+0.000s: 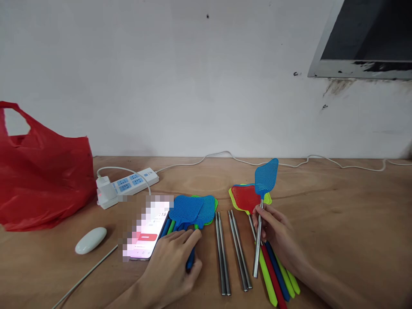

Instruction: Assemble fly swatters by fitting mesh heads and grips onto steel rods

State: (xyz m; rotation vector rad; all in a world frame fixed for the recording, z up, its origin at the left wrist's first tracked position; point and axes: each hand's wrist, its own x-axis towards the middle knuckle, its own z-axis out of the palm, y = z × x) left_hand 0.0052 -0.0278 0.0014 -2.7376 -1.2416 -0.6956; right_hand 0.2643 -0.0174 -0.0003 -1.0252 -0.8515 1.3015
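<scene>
A fly swatter with a blue mesh head and a bare metal rod is pinched upright in my right hand. Beneath that hand lie finished-looking swatters with a red head and yellow-green and coloured handles. My left hand is closed around a blue handle, beside a pile of blue swatter heads and a green one. Other handles under the left fingers are partly hidden. Between my hands rest several metal rods in two groups.
Left of the pile lies a lit phone, partly blurred out. Behind it are a white power strip and a plugged-in charger. A white mouse-shaped object and a red plastic bag are farther left. A cable runs along the wall.
</scene>
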